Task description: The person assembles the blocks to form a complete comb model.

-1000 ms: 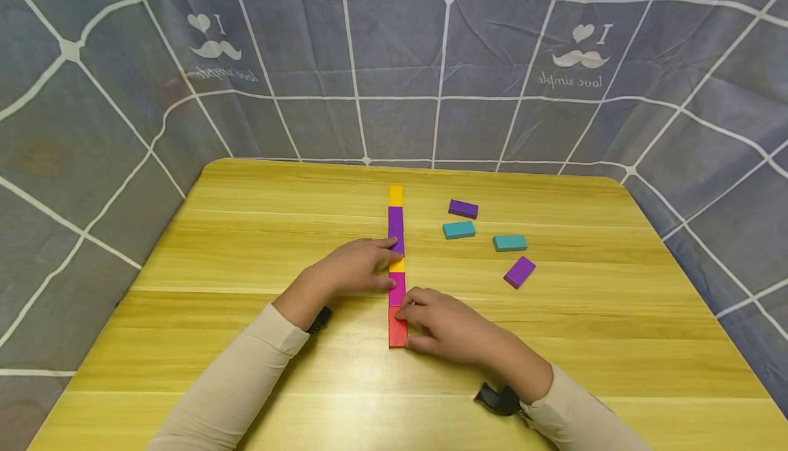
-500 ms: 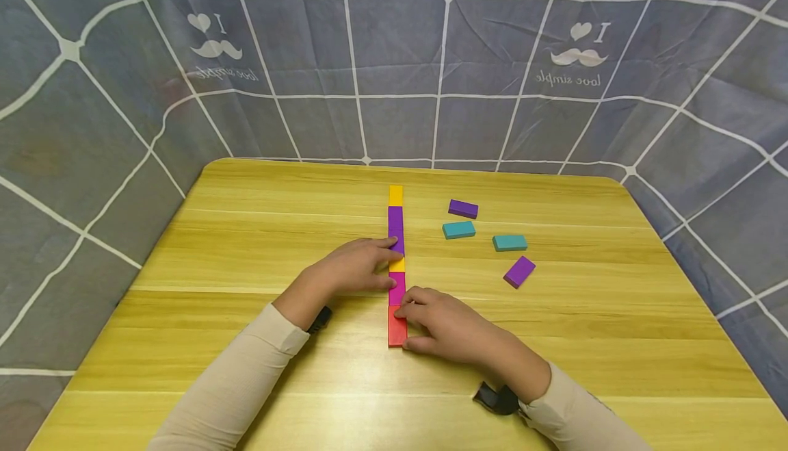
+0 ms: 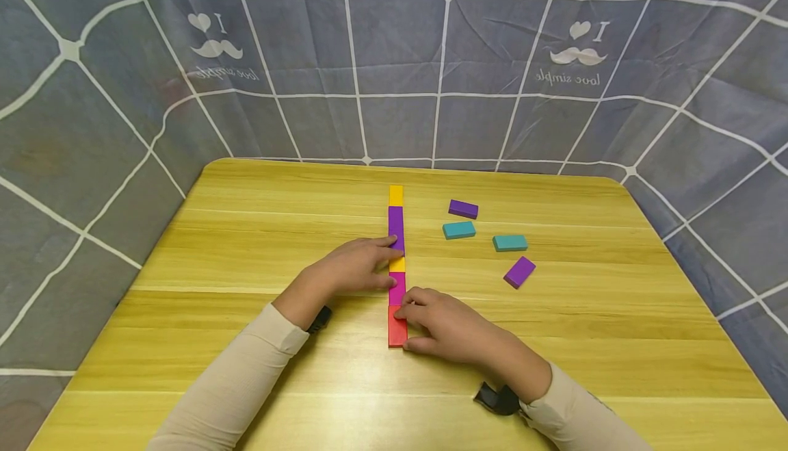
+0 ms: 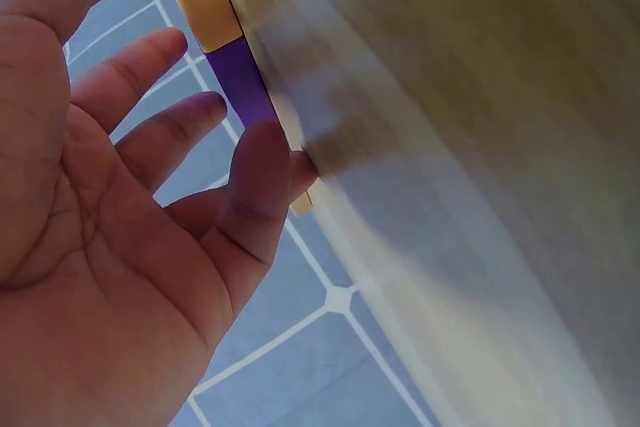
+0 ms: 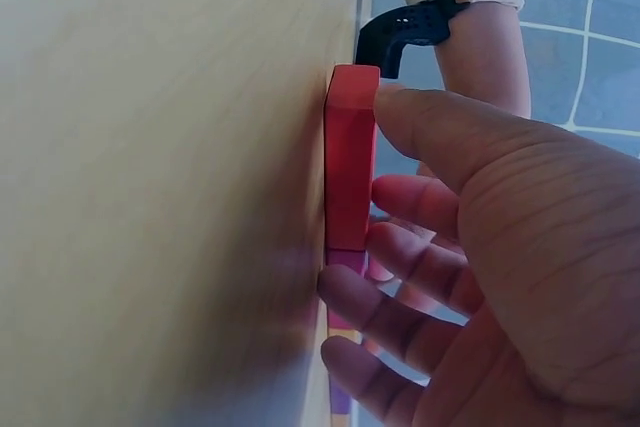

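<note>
A straight row of coloured wooden blocks runs away from me down the middle of the table. From the far end come a yellow block [image 3: 396, 196], purple ones [image 3: 396, 218], another yellow block [image 3: 397, 265], a magenta block [image 3: 397, 295] and a red block [image 3: 397, 331] nearest me. My left hand [image 3: 352, 266] lies at the row's left side, spread fingertips touching the purple and magenta blocks. At the right, my right hand [image 3: 452, 328] touches the red block, thumb by its near end and a fingertip on top. The right wrist view shows thumb and fingers along that block's upper face [image 5: 350, 172].
Right of the row lie loose blocks: a dark purple one [image 3: 464, 209], a teal one [image 3: 459, 230], a second teal one [image 3: 509, 243] and a slanted purple one [image 3: 520, 272]. A grey checked curtain [image 3: 400, 47] surrounds the wooden table [image 3: 258, 198].
The red block has shifted very slightly away from me against the magenta one, the right thumb moving with it. The seam between the purple blocks is harder to see. Left hand barely moved.
</note>
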`<action>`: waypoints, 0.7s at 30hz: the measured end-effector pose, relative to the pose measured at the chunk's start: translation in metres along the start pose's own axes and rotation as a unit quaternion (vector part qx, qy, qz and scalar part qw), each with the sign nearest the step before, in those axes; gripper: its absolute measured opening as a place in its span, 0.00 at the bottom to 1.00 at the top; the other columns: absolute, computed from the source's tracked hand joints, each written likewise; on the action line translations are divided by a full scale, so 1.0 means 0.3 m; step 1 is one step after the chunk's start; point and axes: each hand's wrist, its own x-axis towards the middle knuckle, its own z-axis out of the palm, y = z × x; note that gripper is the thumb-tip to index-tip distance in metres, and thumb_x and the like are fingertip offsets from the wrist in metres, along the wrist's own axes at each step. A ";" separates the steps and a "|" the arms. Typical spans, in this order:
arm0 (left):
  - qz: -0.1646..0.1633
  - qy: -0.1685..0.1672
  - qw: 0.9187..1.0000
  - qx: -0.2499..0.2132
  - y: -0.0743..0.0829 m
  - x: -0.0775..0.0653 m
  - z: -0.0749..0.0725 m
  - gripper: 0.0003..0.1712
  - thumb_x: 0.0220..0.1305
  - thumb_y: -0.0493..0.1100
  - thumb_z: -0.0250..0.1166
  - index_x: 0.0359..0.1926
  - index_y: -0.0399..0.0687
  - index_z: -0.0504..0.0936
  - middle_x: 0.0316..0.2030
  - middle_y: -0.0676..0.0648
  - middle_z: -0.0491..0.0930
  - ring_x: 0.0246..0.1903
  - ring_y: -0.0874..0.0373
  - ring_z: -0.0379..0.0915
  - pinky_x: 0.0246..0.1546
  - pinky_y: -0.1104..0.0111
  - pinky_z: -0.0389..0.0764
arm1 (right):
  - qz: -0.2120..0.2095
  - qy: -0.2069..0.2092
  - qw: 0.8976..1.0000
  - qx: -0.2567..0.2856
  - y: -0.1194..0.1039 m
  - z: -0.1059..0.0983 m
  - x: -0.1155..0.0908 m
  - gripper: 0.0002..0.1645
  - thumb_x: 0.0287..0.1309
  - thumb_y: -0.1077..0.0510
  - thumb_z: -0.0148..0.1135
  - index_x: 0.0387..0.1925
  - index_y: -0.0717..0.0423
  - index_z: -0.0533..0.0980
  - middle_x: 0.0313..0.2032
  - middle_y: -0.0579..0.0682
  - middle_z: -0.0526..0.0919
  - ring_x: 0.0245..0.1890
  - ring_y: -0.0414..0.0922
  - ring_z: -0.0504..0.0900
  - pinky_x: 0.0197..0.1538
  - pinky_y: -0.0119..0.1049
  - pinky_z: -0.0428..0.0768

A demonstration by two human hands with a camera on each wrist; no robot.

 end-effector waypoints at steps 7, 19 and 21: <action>0.008 0.002 1.000 -0.009 -0.011 -0.001 -0.001 0.34 0.67 0.54 0.65 0.71 0.50 0.71 0.75 0.42 0.55 0.71 0.42 0.56 0.70 0.52 0.59 | -0.001 0.001 1.000 0.005 0.003 -0.010 -0.009 0.20 0.64 0.46 0.65 0.55 0.48 0.80 0.53 0.41 0.76 0.53 0.38 0.76 0.59 0.36 0.75; 0.001 0.001 1.000 -0.016 -0.021 -0.004 -0.013 0.37 0.66 0.55 0.66 0.71 0.46 0.69 0.75 0.40 0.54 0.72 0.41 0.54 0.70 0.51 0.58 | -0.003 0.030 0.999 0.025 0.041 -0.082 -0.020 0.20 0.63 0.51 0.67 0.53 0.54 0.80 0.53 0.43 0.76 0.54 0.40 0.76 0.60 0.38 0.75; -0.007 0.000 1.000 -0.019 -0.022 -0.003 -0.015 0.38 0.66 0.55 0.66 0.72 0.46 0.68 0.75 0.41 0.54 0.72 0.42 0.53 0.71 0.51 0.57 | -0.005 0.034 0.999 0.027 0.051 -0.090 -0.021 0.20 0.63 0.51 0.67 0.54 0.55 0.80 0.53 0.43 0.76 0.54 0.41 0.75 0.60 0.39 0.75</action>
